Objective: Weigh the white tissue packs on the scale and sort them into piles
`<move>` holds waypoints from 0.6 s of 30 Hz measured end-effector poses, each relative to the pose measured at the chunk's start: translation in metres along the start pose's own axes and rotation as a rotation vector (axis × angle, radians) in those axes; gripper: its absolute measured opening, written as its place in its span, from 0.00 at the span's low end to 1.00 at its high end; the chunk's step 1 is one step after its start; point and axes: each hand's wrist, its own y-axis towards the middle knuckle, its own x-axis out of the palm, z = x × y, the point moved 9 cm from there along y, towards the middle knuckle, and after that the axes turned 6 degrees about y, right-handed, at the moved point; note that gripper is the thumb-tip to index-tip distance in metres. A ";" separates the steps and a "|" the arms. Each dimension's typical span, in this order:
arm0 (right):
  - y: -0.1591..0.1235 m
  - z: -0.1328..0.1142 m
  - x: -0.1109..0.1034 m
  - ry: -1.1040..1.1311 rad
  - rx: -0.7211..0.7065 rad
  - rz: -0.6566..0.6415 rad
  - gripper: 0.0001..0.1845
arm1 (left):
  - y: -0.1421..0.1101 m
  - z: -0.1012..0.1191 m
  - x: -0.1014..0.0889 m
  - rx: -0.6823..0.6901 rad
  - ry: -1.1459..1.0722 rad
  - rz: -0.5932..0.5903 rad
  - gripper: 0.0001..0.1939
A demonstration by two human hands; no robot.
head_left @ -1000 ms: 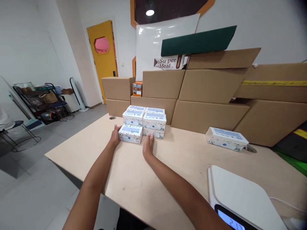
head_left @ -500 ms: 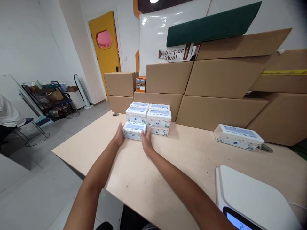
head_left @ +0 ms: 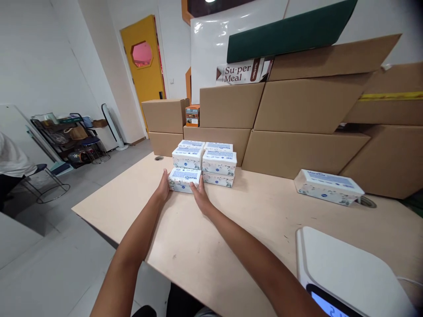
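A tissue pack [head_left: 183,180], white with blue print and a leaf pattern, lies flat on the table at the front of a stack. My left hand [head_left: 164,188] presses against its left end. At its right end my right hand [head_left: 200,197] grips it, with the thumb over the front corner. Directly behind it stands a stack of similar tissue packs [head_left: 219,163], two layers high. Another tissue pack [head_left: 325,188] lies apart on the right, against the cardboard boxes.
Cardboard boxes [head_left: 307,149] are piled along the back of the wooden table [head_left: 251,229]. A white scale [head_left: 350,268] with a lit display sits at the near right. Beyond the table's left edge, a seated person [head_left: 15,158] is partly visible near a stool.
The front tissue pack's printed top has tilted slightly into clearer view, and my right thumb now lies across its front corner. The camera has shifted slightly; the stack stays put.
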 end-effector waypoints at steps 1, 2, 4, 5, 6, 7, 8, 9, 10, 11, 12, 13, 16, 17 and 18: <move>-0.002 -0.002 0.002 0.024 0.005 0.002 0.60 | -0.001 0.004 -0.001 0.005 0.006 0.009 0.44; -0.004 -0.005 0.004 0.055 0.013 0.005 0.62 | -0.004 0.011 -0.002 0.019 0.012 0.017 0.43; -0.008 -0.020 0.008 0.104 0.004 0.014 0.67 | -0.012 0.036 -0.002 0.077 0.021 0.024 0.43; -0.011 -0.034 0.008 0.118 -0.023 0.021 0.70 | -0.019 0.052 0.000 0.114 0.019 0.022 0.44; -0.014 -0.053 0.005 0.128 -0.076 0.031 0.72 | -0.028 0.071 0.003 0.163 0.016 0.023 0.45; -0.019 -0.077 -0.001 0.132 -0.158 0.045 0.72 | -0.039 0.091 0.009 0.227 0.017 0.021 0.46; -0.026 -0.105 -0.012 0.129 -0.261 0.059 0.71 | -0.052 0.109 0.017 0.295 0.015 0.022 0.48; -0.037 -0.136 -0.026 0.119 -0.388 0.070 0.68 | -0.069 0.130 0.027 0.407 0.028 0.032 0.50; -0.051 -0.167 -0.043 0.100 -0.508 0.081 0.64 | -0.087 0.146 0.041 0.514 0.059 0.020 0.51; -0.066 -0.195 -0.062 0.075 -0.602 0.087 0.61 | -0.106 0.157 0.055 0.615 0.069 0.036 0.51; -0.081 -0.221 -0.082 0.038 -0.671 0.093 0.59 | -0.124 0.165 0.074 0.702 0.069 0.010 0.52; -0.097 -0.245 -0.104 -0.014 -0.722 0.118 0.58 | -0.140 0.168 0.097 0.771 0.071 -0.039 0.51; -0.136 -0.302 -0.173 -0.214 -0.781 0.248 0.58 | -0.175 0.168 0.175 0.849 0.052 -0.261 0.51; -0.149 -0.318 -0.192 -0.272 -0.814 0.275 0.59 | -0.183 0.169 0.201 0.860 0.012 -0.345 0.51; -0.162 -0.331 -0.210 -0.336 -0.841 0.294 0.59 | -0.190 0.171 0.225 0.877 -0.046 -0.424 0.50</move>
